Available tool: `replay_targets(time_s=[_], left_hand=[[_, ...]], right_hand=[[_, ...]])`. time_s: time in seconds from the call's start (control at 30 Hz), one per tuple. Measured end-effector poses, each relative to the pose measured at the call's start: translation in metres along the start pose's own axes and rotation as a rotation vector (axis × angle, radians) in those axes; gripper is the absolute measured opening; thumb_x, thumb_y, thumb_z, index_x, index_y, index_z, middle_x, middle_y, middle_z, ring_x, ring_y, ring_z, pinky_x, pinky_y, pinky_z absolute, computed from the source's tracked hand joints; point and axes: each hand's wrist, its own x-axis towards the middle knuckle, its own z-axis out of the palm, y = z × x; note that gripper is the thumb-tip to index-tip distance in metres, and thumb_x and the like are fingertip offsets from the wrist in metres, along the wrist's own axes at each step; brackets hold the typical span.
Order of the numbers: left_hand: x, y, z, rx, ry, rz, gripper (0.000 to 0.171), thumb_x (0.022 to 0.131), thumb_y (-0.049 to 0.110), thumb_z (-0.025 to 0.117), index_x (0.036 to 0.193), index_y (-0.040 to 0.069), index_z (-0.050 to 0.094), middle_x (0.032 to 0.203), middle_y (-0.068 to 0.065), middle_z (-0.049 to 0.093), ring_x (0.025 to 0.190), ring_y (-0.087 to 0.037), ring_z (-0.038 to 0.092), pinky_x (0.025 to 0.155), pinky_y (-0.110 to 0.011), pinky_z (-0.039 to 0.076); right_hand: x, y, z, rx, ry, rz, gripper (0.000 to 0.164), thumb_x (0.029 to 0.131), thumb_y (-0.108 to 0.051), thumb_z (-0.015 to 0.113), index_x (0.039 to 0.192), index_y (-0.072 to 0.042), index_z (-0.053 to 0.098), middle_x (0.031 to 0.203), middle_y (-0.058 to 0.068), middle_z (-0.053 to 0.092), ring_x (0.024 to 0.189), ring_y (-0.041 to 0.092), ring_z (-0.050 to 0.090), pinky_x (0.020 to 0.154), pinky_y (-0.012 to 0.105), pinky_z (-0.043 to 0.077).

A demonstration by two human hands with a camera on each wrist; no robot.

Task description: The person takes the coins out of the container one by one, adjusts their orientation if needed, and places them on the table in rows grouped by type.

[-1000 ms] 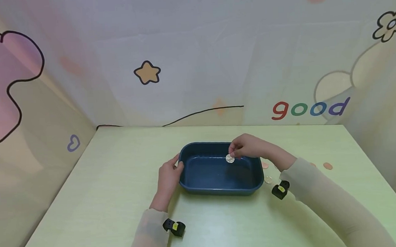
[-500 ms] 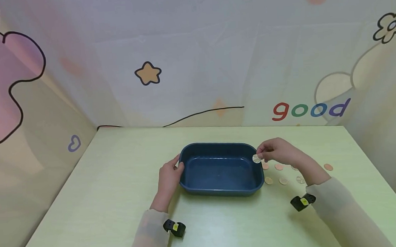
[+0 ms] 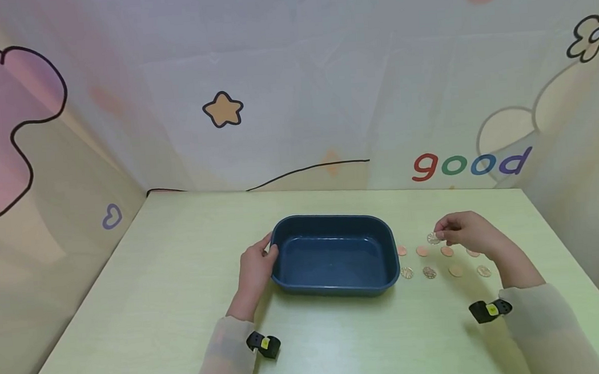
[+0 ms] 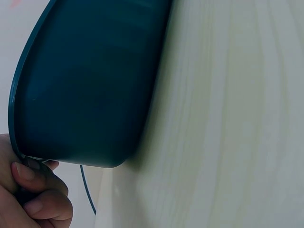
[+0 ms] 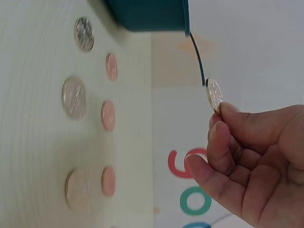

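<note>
A dark blue rectangular plastic basin (image 3: 337, 296) stands on the table. At its left end my left hand (image 3: 255, 270) grips the rim, with fingers curled below the edge in the left wrist view. My right hand (image 3: 467, 234) pinches a silvery coin (image 3: 433, 238) between thumb and fingertips, raised above the table to the right of the basin. Under and in front of that hand lie two rows of coins. Copper-coloured ones, such as this coin (image 3: 422, 251), form the far row. Silvery and pale gold ones, like this coin (image 3: 429, 272), make up the near row.
The pale wood-grained table (image 3: 182, 297) ends at a printed cloth backdrop (image 3: 294, 96), which also rises along both sides. The near-row and far-row coins begin right beside the basin's right wall. Black wrist cameras (image 3: 264, 345) sit at both cuffs.
Holding the coin, my right hand has moved right, from over the basin to above the rows of coins, which show more fully now. The left hand and basin stay put.
</note>
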Motion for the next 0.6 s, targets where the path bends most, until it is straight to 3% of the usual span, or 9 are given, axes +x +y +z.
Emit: replay_targets(time_s=[0.6], left_hand=[[0.003, -0.001, 0.001, 0.009, -0.006, 0.005, 0.043, 0.098, 0.014, 0.057, 0.14, 0.003, 0.062, 0.055, 0.005, 0.035, 0.051, -0.01, 0.034, 0.051, -0.022, 0.028]], right_hand=[[-0.025, 0.063, -0.022, -0.014, 0.014, 0.204, 0.021, 0.1, -0.002, 0.056, 0.107, 0.018, 0.06, 0.087, 0.016, 0.061, 0.077, 0.019, 0.054, 0.064, 0.021, 0.051]])
